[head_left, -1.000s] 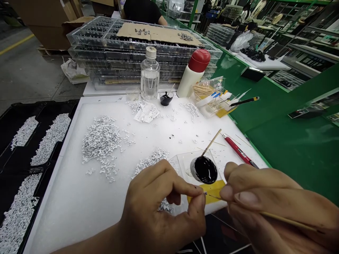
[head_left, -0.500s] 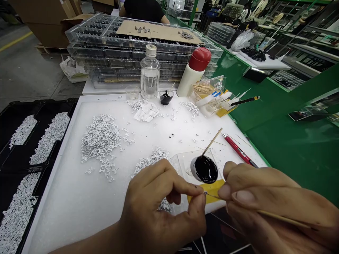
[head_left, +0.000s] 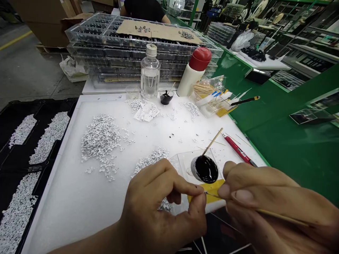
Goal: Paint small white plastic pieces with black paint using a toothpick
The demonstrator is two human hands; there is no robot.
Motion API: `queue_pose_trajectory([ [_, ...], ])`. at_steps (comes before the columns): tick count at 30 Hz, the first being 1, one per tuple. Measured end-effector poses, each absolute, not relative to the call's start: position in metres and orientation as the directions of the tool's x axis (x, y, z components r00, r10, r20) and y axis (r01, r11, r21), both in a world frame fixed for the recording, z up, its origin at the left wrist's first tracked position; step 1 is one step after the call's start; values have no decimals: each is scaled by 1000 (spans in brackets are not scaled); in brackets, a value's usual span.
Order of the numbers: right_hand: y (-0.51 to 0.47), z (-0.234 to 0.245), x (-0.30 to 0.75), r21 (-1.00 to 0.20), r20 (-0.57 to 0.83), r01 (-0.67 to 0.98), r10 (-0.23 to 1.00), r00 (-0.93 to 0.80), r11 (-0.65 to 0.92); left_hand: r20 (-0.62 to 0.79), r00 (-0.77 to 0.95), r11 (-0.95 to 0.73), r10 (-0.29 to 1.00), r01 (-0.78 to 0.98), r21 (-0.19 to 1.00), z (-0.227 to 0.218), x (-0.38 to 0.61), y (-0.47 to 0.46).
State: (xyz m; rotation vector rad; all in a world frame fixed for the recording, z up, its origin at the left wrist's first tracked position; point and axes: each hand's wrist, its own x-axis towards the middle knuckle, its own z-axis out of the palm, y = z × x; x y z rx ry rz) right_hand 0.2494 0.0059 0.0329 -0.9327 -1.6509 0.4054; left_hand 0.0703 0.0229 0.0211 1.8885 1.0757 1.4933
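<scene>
My left hand (head_left: 159,201) pinches a tiny pale part (head_left: 205,192) between thumb and forefinger. My right hand (head_left: 265,201) grips a thin wooden stick (head_left: 283,217), and its fine tip reaches that part. Just beyond both hands stands a small cup of glossy black liquid (head_left: 204,169) on a clear plastic sheet (head_left: 190,158), with a wooden stick (head_left: 212,141) leaning in it. A pile of small white pieces (head_left: 100,144) lies on the white foam board (head_left: 58,204) to the left.
A red craft knife (head_left: 238,150) lies right of the cup. Farther back stand a water bottle (head_left: 150,74) and a red-capped white bottle (head_left: 194,68), before stacked clear trays (head_left: 143,58). Black trays of white pieces (head_left: 34,169) sit left; a person (head_left: 143,7) sits beyond.
The right hand and its stick have shifted slightly left, bringing the tip closer to the pinched part. The view has tilted slightly.
</scene>
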Motion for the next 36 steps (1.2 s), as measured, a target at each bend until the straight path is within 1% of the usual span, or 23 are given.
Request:
queue_pose_trajectory([
  [6, 1, 28, 245, -704, 652, 381, 759, 8, 600, 567, 86, -566, 819, 277, 776, 21, 71, 25],
  [12, 2, 32, 247, -698, 639, 374, 767, -60, 611, 570, 79, -567, 818, 281, 774, 22, 71, 23],
  [20, 2, 30, 245, -682, 671, 376, 741, -21, 627, 559, 80, -558, 825, 275, 783, 22, 70, 25],
  [25, 4, 33, 245, -686, 659, 381, 752, -37, 620, 564, 87, -564, 821, 279, 778, 20, 72, 25],
  [30, 8, 33, 242, -703, 656, 354, 755, -14, 617, 571, 84, -569, 817, 284, 772, 21, 72, 23],
  [36, 4, 32, 241, -714, 648, 360, 762, 15, 600, 566, 81, -564, 820, 283, 776, 21, 70, 24],
])
